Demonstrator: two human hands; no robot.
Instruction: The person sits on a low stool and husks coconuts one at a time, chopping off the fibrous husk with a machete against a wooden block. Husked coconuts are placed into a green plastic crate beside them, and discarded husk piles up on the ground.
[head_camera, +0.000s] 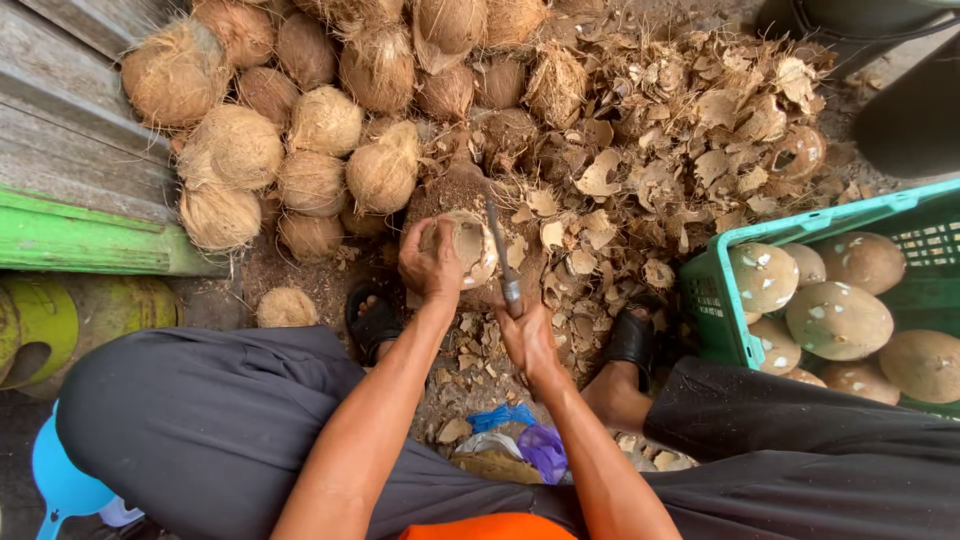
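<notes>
Husk-strewn ground (640, 190): left hand (432, 265) grips a coconut (466, 248); right hand (527, 338) grips a blade (497, 240) against it.

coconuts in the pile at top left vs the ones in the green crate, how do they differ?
Pile coconuts are covered in shaggy tan fibre; crate coconuts are smooth and brown with pale scraped patches. The pile lies loose on the ground beside a wooden wall; the others sit inside the green plastic crate. The pile is to the person's left, the crate to the right. Both are whole, roundish and of similar size. Left hand steadies one, right hand holds a metal tool.
</notes>
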